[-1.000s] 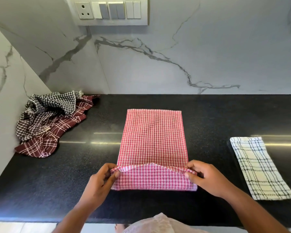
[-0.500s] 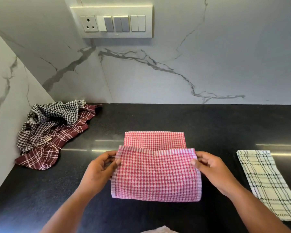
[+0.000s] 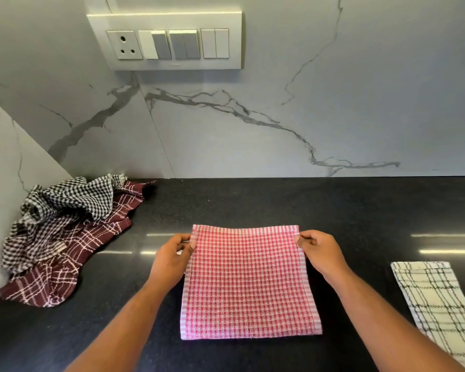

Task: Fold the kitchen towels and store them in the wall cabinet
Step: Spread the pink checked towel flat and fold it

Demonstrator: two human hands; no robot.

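Red checked towel (image 3: 250, 283) lies flat on the black counter (image 3: 253, 200), right in front of the person and between the two hands. It looks doubled over, with its striped hem running along the far edge. Its shape is almost square, just a bit longer from front to back than from side to side. The left hand (image 3: 169, 261) pinches the far left corner with thumb and fingers. The right hand (image 3: 320, 253) pinches the far right corner the same way. Both hands sit at the far edge, one at each end, so neither is nearer to the towel than the other. The next fold could likely go either way: the far edge pulled toward the person, or one side carried across to the other. A white checked towel (image 3: 435, 304) lies folded in a long strip off to the right, well apart. A black checked towel (image 3: 65, 208) is heaped on a maroon towel (image 3: 65, 267) in the left corner, both not yet folded. No wall cabinet shows in this view.
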